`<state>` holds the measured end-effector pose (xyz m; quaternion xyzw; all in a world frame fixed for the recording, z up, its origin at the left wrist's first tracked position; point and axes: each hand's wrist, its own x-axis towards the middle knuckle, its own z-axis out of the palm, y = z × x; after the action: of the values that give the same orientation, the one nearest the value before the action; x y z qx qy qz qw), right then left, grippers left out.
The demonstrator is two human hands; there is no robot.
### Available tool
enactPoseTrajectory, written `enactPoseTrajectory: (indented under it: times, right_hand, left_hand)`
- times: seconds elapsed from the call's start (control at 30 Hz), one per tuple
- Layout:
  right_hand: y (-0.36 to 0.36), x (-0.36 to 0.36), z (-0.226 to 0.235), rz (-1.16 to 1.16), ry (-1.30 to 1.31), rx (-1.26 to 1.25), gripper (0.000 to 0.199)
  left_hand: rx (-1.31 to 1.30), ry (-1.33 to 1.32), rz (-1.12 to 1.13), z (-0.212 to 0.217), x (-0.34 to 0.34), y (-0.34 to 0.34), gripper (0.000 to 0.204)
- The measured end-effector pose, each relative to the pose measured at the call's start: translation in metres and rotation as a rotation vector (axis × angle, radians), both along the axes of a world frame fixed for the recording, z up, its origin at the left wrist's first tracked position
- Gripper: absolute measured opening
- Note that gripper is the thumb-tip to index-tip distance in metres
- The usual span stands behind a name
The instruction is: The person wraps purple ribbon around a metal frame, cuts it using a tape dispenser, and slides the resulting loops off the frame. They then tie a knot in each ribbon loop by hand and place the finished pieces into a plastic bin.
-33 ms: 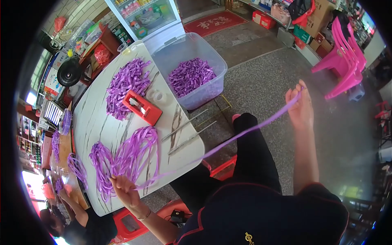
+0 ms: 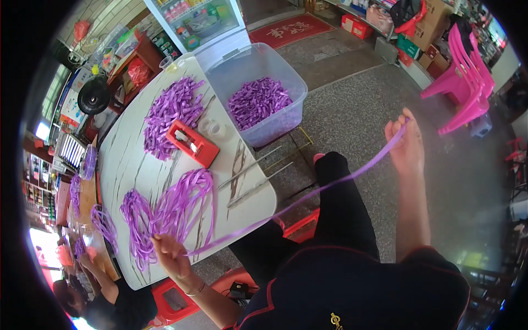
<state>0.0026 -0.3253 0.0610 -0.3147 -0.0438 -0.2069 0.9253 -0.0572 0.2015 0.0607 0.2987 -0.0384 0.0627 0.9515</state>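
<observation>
a thin, flat purple ribbon [image 2: 356,174] is pinched between the left hand [image 2: 174,260], at the white marbled table's [image 2: 245,212] near edge, and the outstretched right hand [image 2: 408,147], fingers curled.

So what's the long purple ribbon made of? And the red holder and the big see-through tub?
The purple ribbon looks like smooth satin or thin plastic; it shines softly and sags in a curve. The red holder seems hard, smooth plastic, with even colour and crisp edges. The tub is probably plastic too: its cloudy walls let light through.
</observation>
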Motion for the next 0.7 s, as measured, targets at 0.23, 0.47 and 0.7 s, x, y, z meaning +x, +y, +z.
enactPoseTrajectory:
  times: [0.23,0.47,0.7]
  right_hand:
    - [0.088,-0.027,0.046,0.178,-0.041,-0.901,0.014]
    - [0.152,-0.027,0.05,0.371,-0.211,-1.137,0.014]
    - [0.158,-0.025,0.049,0.442,-0.254,-1.142,0.013]
  left_hand:
    - [0.867,0.066,-0.249,0.047,0.005,-0.135,0.007]
    - [0.82,0.011,-0.539,0.047,0.013,-0.162,0.012]
    - [0.884,0.005,-0.565,0.053,0.014,-0.165,0.011]
